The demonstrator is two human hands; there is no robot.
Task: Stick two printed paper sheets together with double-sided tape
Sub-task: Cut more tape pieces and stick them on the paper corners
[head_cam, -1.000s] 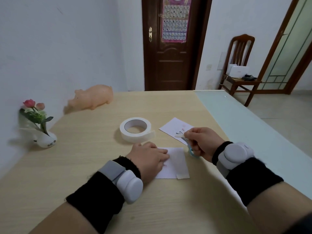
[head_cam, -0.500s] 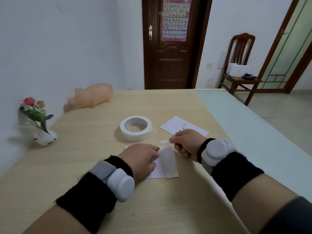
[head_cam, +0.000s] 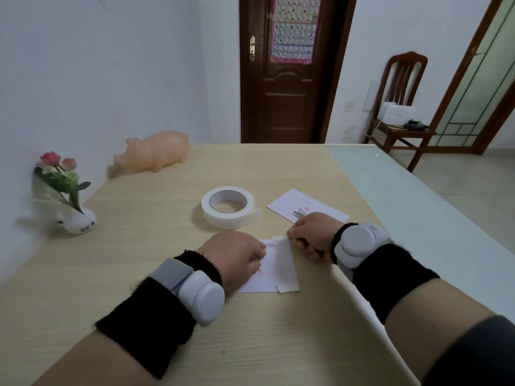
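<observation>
Head view, right hand (head_cam: 312, 236) shifted left, pinching tape strip (head_cam: 279, 238), left hand (head_cam: 237, 254) pressing sheet (head_cam: 278, 271)

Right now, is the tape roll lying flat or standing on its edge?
Lying flat. The tape roll rests on the table with its core hole facing up, and its loose end lies on the tabletop.

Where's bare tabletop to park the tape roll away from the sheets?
Widest bare stretch: table between flower vase and tape roll. Also free: far half behind the roll, right of the toy pig. Crowded: centre, where left hand presses the near sheet, right hand pinches a tape strip, far sheet just beyond.
</observation>
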